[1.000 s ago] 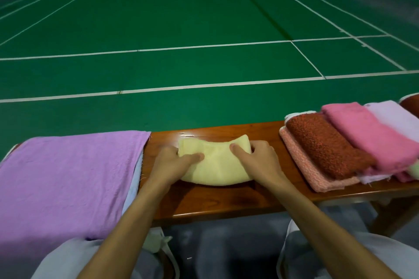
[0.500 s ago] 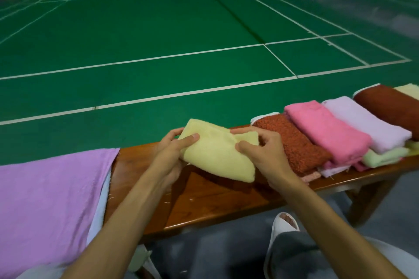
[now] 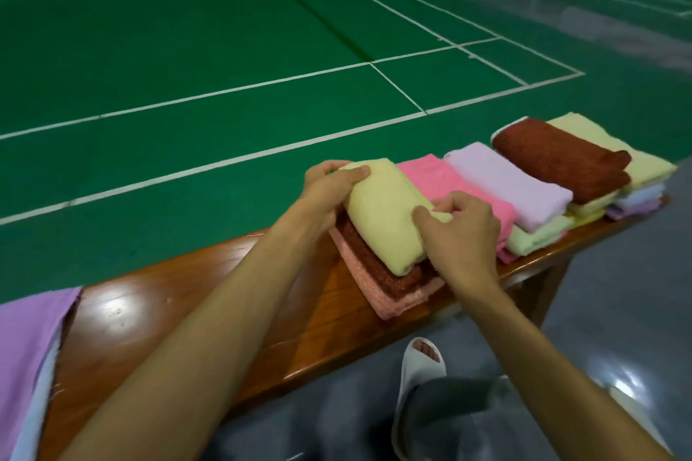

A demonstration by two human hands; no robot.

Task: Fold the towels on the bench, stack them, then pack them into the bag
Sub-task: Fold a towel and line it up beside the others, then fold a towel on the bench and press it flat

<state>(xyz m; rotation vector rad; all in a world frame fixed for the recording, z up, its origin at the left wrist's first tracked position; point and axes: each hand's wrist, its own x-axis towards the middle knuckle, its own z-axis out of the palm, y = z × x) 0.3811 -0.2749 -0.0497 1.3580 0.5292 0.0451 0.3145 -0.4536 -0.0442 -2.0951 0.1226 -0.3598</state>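
A folded pale yellow towel (image 3: 385, 217) lies on top of a rust-red towel (image 3: 378, 266) and a salmon-pink towel (image 3: 389, 301), the nearest pile on the wooden bench (image 3: 179, 329). My left hand (image 3: 329, 187) grips the yellow towel's far left corner. My right hand (image 3: 460, 236) pinches its right edge. To the right, more folded towels overlap in a row: pink (image 3: 449, 180), lilac (image 3: 513, 183), dark red (image 3: 561, 157), pale yellow (image 3: 614, 150). A flat purple towel (image 3: 26, 341) lies at the bench's left end. No bag is in view.
Beyond the bench stretches a green court floor (image 3: 224, 49) with white lines. A foot in a white slipper (image 3: 419, 367) rests on grey floor below the bench's front edge. A bench leg (image 3: 543, 288) stands at the right.
Both hands lifted the folded yellow towel off the bare bench and carried it right, setting it on the rust-red and salmon pile. The view swung right.
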